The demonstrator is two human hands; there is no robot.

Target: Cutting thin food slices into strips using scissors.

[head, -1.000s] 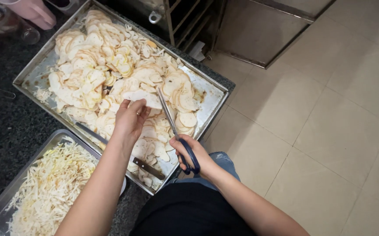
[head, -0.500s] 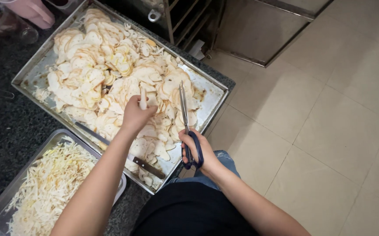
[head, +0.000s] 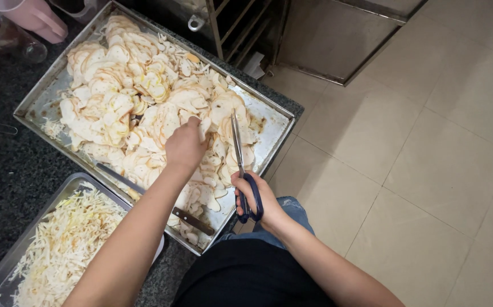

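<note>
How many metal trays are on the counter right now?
2. A large steel tray of pale slices sits at the counter's edge, under both hands. A smaller steel tray of shredded pale strips lies lower left, partly cut off by the frame. Others may lie outside the view.

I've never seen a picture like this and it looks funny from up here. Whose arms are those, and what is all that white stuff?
The camera sits on a person's head and looks down, so you see that person's own two arms. There is only this one view. The left hand reaches into a big metal tray piled with pale, thin slices of food; I cannot tell what food it is. The right hand holds scissors with dark blue handles, blades shut and pointing over the tray. A knife lies at the tray's near edge. A second tray nearer the person holds pale shreds. Both trays rest on a dark speckled counter.
</note>
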